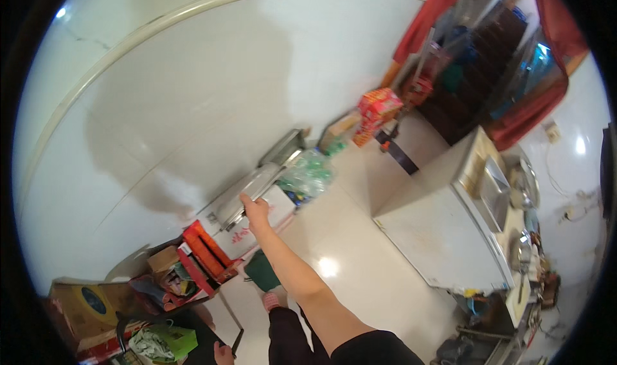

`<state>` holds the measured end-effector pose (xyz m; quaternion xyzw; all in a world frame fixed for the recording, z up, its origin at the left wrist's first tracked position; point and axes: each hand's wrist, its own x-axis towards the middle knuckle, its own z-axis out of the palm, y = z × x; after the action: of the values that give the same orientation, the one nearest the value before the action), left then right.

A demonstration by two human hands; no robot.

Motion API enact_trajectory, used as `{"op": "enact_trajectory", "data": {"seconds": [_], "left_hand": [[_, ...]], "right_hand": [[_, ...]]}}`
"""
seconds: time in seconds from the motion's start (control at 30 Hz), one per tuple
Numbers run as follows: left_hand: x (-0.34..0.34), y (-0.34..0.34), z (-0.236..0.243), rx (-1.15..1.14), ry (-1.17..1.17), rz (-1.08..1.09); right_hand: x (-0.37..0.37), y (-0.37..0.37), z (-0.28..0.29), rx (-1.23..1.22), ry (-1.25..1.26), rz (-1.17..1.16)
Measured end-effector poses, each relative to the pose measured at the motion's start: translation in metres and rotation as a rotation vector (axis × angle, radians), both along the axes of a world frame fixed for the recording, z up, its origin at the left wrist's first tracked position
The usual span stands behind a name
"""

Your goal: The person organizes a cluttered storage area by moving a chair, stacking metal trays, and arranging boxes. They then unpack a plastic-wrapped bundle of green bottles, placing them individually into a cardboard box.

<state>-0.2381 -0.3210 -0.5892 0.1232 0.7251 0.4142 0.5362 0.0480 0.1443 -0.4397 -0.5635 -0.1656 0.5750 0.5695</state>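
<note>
My right arm, in a black sleeve, reaches up and forward to the wall. My right hand is closed on the near edge of a shiny metal tray, long and shallow, which leans tilted over a white cardboard box. A second metal tray stands behind it against the wall. Low at the bottom edge, my left hand shows only in part, thumb apart from the fingers, with nothing visible in it. It is beside a dark, thin-edged thing I cannot make out.
Clear bags with green bottles lie beside the white box. Red boxes and an open carton line the wall at left. A white chest freezer stands at right, with metal pans on top. A red-curtained doorway opens beyond.
</note>
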Motion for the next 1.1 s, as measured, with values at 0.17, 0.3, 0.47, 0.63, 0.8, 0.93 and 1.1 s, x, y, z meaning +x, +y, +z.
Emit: {"op": "enact_trajectory", "data": {"seconds": [0.17, 0.3, 0.47, 0.63, 0.8, 0.93, 1.1], "left_hand": [[0.018, 0.075, 0.097, 0.001, 0.339, -0.596], [0.072, 0.146, 0.152, -0.095, 0.244, -0.523], [0.097, 0.193, 0.091, 0.215, 0.381, -1.043], [0.241, 0.233, 0.153, 0.415, 0.308, -1.323], [0.38, 0.252, 0.177, 0.441, 0.168, -1.519], [0.494, 0.255, 0.18, 0.425, 0.106, -1.585], [0.679, 0.241, 0.239, 0.507, -0.072, -1.767]], "right_hand": [[0.091, -0.07, 0.067, -0.037, -0.054, 0.1], [0.17, -0.163, 0.113, -0.098, -0.317, 0.151], [0.245, -0.27, 0.183, -0.211, -0.73, 0.266], [0.326, -0.369, 0.278, -0.41, -0.719, 0.098], [0.406, -0.453, 0.351, -0.278, -0.657, -0.243], [0.462, -0.473, 0.416, -0.192, -0.626, -0.337], [0.534, -0.485, 0.475, -0.124, -0.698, -0.342]]}}
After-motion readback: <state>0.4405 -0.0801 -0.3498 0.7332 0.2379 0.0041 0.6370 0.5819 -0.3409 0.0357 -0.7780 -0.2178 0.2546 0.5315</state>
